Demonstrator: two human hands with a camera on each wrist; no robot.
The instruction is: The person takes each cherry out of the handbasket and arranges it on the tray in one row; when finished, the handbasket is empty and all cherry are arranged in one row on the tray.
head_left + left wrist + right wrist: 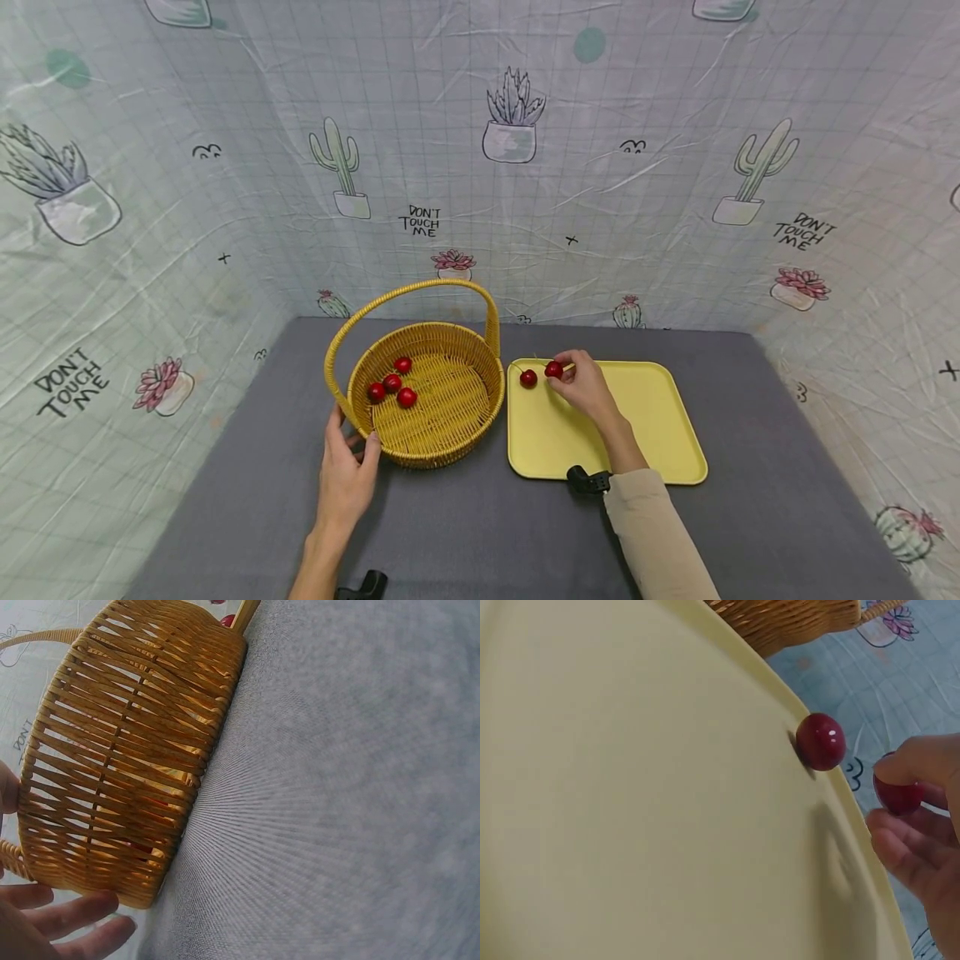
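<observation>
A yellow wicker basket (491, 400) with a tall arched handle stands on the left of the table, with several red cherries (407, 397) grouped in its left part. My left hand (348, 475) holds the basket's near-left rim, thumb at the top edge; in the left wrist view its fingers (79, 915) lie along the woven outer wall. Over the far-left part of a pale yellow tray (645, 425), my right hand (588, 390) pinches a cherry (898, 793) between thumb and fingers, raised off the tray. Another cherry (821, 742) lies on the tray near its edge.
The grey tabletop (465, 533) spreads in front of the basket and tray, which stand close side by side. A patterned cloth (570, 283) with cactus drawings rises behind the table and along both sides. A dark device (588, 481) sits at my right wrist.
</observation>
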